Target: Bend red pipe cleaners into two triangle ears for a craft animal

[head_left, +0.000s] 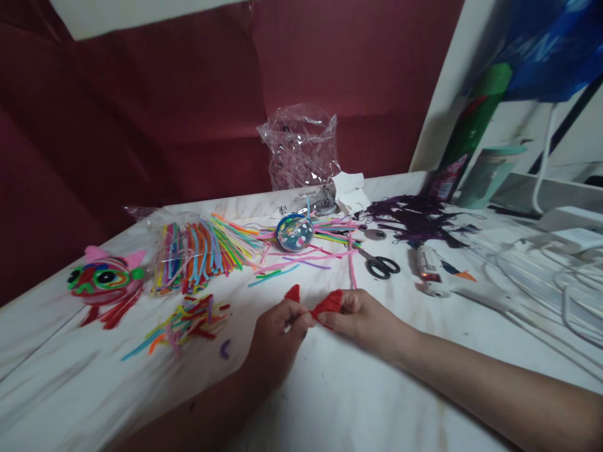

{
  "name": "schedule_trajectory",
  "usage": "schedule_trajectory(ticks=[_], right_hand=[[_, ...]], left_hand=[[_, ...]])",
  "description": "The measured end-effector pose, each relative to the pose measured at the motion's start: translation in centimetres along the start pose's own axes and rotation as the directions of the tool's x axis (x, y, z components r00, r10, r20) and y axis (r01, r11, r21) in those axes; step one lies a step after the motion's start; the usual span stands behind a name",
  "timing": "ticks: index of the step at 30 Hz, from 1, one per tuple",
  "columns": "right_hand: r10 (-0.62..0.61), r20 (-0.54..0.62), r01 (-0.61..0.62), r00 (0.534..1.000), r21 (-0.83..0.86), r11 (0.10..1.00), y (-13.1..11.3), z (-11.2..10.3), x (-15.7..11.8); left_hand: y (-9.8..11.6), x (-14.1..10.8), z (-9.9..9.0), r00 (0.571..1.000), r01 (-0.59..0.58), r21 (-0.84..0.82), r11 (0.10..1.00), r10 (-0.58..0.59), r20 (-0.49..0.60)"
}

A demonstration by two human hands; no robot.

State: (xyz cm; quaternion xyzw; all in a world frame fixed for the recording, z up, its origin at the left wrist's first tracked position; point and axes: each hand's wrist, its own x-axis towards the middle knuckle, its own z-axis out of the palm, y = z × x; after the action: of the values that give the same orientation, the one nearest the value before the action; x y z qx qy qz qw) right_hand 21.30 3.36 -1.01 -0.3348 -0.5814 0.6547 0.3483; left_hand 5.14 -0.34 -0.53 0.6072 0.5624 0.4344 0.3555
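Observation:
Fingers and thumb of my left hand (281, 334) pinch the narrow middle of a red pipe cleaner bow (330, 303). My right hand (365, 319) is closed around the bow's right wing, and its left wing sticks up past my left fingers. Both hands hold the piece just above the table, near the front middle. Left of them lies a heap of short, multicoloured pipe cleaner pieces (191, 323), with a small curled purple piece (225, 349) closer by. Black-handled scissors (382, 267) rest beyond my right hand.
A pipe cleaner animal face (106, 282) stands at the far left. Behind the hands are bagged pipe cleaners (188, 251), a clear round container (294, 232) and a crumpled plastic bag (301, 147). On the right lie purple strands (419, 218), a glue gun (485, 298) and white cables (565, 289).

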Motion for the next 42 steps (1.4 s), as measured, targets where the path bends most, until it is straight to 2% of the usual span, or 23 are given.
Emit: schedule_trajectory(ticks=[7, 12, 14, 18, 21, 25, 29, 35, 39, 42], right_hand=[[0.009, 0.023, -0.006, 1.0, -0.095, 0.995, 0.2, -0.1, -0.1], [0.028, 0.022, -0.027, 0.999, -0.062, 0.998, -0.2, 0.1, -0.2], [0.032, 0.026, -0.03, 0.999, -0.066, 0.997, -0.5, 0.1, -0.3], [0.043, 0.039, -0.04, 0.998, -0.068, 0.997, -0.9, 0.2, -0.3], [0.009, 0.059, -0.009, 0.998, 0.001, 1.0, -1.2, 0.2, -0.2], [-0.035, -0.06, 0.038, 0.998, 0.057, 0.998, -1.4, -0.2, 0.1], [-0.036, -0.119, 0.039, 0.992, 0.027, 0.999, -1.1, -0.4, 0.2], [-0.042, -0.126, 0.043, 0.991, 0.004, 0.999, -1.0, -0.4, 0.1], [-0.02, -0.091, 0.019, 0.996, -0.012, 1.0, -0.9, -0.2, 0.1], [-0.012, -0.041, 0.012, 0.999, -0.004, 1.0, -0.2, -0.1, 0.1]], left_hand=[[0.1, -0.1, 0.2, 0.999, -0.035, 0.057, 0.998, 0.034, 0.019], [0.1, -0.4, 0.1, 0.982, -0.185, 0.2, 0.962, 0.188, 0.004], [0.2, -0.5, 0.1, 0.979, -0.2, 0.219, 0.955, 0.203, 0.006], [0.2, -0.5, 0.2, 0.991, -0.136, 0.155, 0.979, 0.132, 0.034], [0.1, -0.4, 0.0, 0.996, -0.09, 0.054, 0.994, 0.089, 0.028], [0.1, 0.0, -0.3, 0.999, -0.02, -0.103, 0.994, 0.023, 0.025], [0.2, 0.2, -0.3, 0.998, 0.025, -0.143, 0.989, -0.017, 0.058], [0.1, 0.2, -0.1, 0.992, 0.115, -0.22, 0.969, -0.102, 0.067], [-0.1, 0.3, -0.3, 0.997, 0.081, -0.296, 0.952, -0.077, 0.023], [0.0, 0.3, -0.3, 0.996, 0.086, -0.31, 0.947, -0.079, 0.037]])
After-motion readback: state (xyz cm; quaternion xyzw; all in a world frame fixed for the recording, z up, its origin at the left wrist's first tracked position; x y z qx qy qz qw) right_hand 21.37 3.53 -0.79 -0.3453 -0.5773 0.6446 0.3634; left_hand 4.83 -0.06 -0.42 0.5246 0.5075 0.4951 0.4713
